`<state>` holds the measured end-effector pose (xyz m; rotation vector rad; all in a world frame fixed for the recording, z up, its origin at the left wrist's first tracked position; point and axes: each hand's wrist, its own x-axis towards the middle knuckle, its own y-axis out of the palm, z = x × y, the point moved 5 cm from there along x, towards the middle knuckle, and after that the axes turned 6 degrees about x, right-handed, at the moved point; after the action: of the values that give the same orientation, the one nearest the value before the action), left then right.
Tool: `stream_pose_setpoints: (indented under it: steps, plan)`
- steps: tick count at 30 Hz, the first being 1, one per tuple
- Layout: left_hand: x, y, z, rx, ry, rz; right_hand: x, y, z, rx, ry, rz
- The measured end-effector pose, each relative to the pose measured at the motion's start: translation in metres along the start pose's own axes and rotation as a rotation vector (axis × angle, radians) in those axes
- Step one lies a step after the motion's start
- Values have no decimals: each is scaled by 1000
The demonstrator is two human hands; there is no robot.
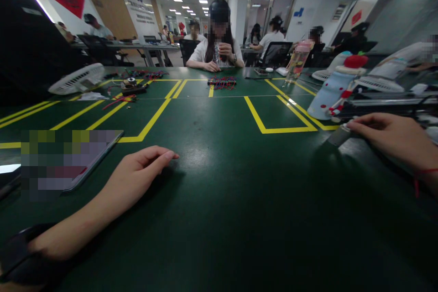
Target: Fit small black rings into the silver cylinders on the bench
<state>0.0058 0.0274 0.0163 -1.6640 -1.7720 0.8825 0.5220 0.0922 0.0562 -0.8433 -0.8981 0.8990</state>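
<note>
My right hand (393,134), at the right, pinches a small grey cylinder-like piece with a shiny metal end (339,135) between thumb and fingers. The piece is tilted, low over the green table; whether it touches the top I cannot tell. My left hand (148,164) lies over the table left of the middle, thumb pressed to the curled fingers. Anything between those fingertips is hidden or too small to name. Just beyond my right hand stands a light-blue snowman-shaped bottle with a red top (325,93).
A tablet-like flat thing (102,155), partly blurred out, lies left. Yellow tape (289,130) marks the green table (219,219). Farther off are wired parts (221,83), a black tool-like item (134,90), white fans (78,80) and a pink-lidded bottle (297,66). A person (219,41) sits opposite.
</note>
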Motion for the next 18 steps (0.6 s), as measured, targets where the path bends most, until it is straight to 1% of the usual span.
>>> stream_pose_setpoints:
  steps: [6,9,14,18]
  plan:
    - [1,0,0,1,1,-3,0,0,-2,45,6,-12]
    - [0,0,-1,-20,5,-4,0,1,-1,57,11,6]
    - [-1,1,-2,-20,1,6,1,3,-3,61,63,19]
    - [-1,0,-2,-11,1,10,3,5,-5,83,63,43]
